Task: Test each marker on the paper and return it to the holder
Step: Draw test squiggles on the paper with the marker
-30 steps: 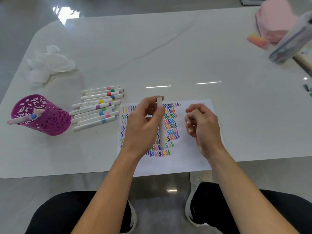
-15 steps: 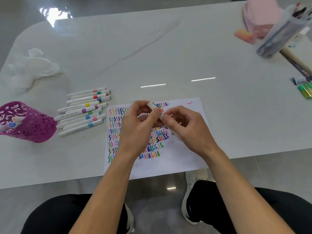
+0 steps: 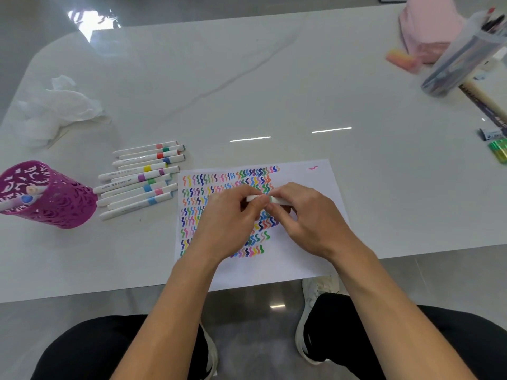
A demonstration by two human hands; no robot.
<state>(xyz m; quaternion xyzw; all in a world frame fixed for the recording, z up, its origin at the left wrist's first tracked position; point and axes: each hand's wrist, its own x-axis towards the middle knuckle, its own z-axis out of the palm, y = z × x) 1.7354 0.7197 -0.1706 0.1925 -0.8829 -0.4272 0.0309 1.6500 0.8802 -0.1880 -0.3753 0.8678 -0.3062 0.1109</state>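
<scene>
A white marker (image 3: 253,199) with a green band lies level between my hands above the paper (image 3: 307,259). My left hand (image 3: 227,223) pinches its left part with thumb and fingers. My right hand (image 3: 304,218) grips its right end, at the cap side. The paper carries rows of coloured squiggles. Several white markers (image 3: 142,178) with coloured bands lie in a row left of the paper. The purple lattice holder (image 3: 63,207) lies tipped at the far left with two markers (image 3: 26,200) in it.
Crumpled white tissue (image 3: 60,108) lies at the back left. A pink cloth object (image 3: 430,31), a clear pen case (image 3: 461,58), a wooden stick (image 3: 482,102) and small green items (image 3: 499,149) crowd the right side. The table's front edge runs under the paper's overhang.
The marker went from upright in my left hand to level between both hands. My right hand came in and took hold of its right end.
</scene>
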